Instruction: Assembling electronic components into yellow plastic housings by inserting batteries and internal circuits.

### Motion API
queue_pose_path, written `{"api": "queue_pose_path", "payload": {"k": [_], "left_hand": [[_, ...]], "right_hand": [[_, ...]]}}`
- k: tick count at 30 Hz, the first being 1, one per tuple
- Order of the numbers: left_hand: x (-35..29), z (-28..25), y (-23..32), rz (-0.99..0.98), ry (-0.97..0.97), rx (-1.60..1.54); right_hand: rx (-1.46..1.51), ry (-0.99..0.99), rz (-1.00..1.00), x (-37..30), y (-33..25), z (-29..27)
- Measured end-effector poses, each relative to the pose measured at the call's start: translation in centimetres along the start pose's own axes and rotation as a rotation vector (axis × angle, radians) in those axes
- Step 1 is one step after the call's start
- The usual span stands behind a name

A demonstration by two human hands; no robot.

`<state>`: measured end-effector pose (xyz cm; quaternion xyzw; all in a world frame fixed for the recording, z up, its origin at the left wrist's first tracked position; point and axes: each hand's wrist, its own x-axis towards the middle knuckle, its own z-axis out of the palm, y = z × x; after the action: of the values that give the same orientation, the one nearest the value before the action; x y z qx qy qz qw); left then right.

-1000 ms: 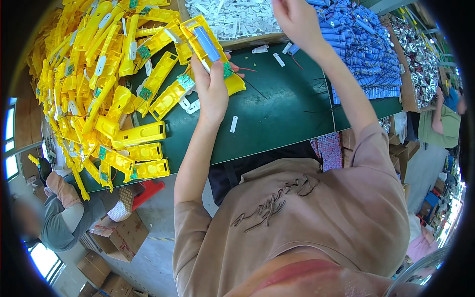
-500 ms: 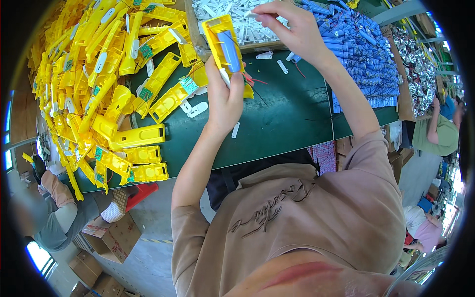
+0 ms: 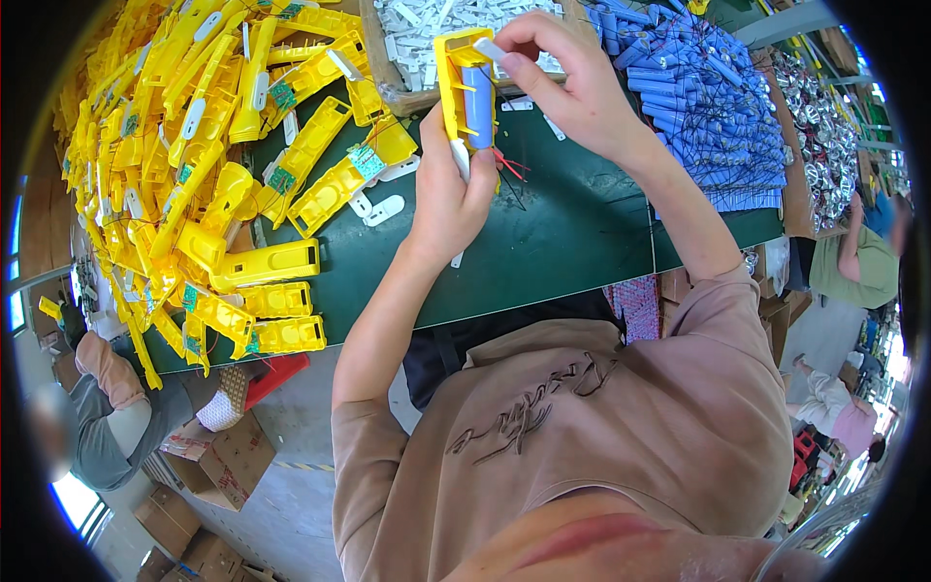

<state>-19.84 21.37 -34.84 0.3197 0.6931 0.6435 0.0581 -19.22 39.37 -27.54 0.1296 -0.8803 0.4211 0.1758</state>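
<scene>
My left hand (image 3: 454, 194) is closed round the lower end of a yellow plastic housing (image 3: 449, 87), held upright above the green table. A blue cylindrical battery (image 3: 477, 107) lies inside the housing, and red and black wires (image 3: 509, 165) hang out beside my thumb. A white plastic piece (image 3: 460, 155) shows at the housing's lower left, by my fingers. Between thumb and fingers, my right hand (image 3: 572, 87) pinches a small white plastic strip (image 3: 490, 48). The strip's tip is at the housing's upper end; whether they touch I cannot tell.
Yellow housings (image 3: 194, 145), some with green circuit boards, are heaped at the left. A carton (image 3: 417, 100) of white strips stands at the back, beside piled blue batteries (image 3: 679, 107). Silvery parts (image 3: 819, 136) fill a box at the far right. Other people are at both sides.
My right hand has come down and left with the white strip, up to the housing's top. My left hand has moved the housing slightly right and turned it more upright.
</scene>
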Motion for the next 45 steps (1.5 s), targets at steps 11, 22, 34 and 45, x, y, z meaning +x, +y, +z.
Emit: {"api": "queue_pose_path", "payload": {"k": [11,22,34,45], "left_hand": [[0.3,-0.1,0.0,-0.074,0.017,-0.110],[0.2,0.0,0.4,-0.119,-0.012,-0.121],[0.2,-0.1,0.7,-0.148,-0.010,-0.110],[0.0,0.2,1.2,-0.142,-0.059,-0.096]], "right_hand": [[0.700,-0.017,0.315,0.1,-2.1,-0.2],[0.494,0.159,0.294,-0.2,-0.5,-0.1],[0.417,0.180,0.250,0.3,0.1,2.0],[0.189,0.160,0.276,0.8,-0.9,1.6]]}}
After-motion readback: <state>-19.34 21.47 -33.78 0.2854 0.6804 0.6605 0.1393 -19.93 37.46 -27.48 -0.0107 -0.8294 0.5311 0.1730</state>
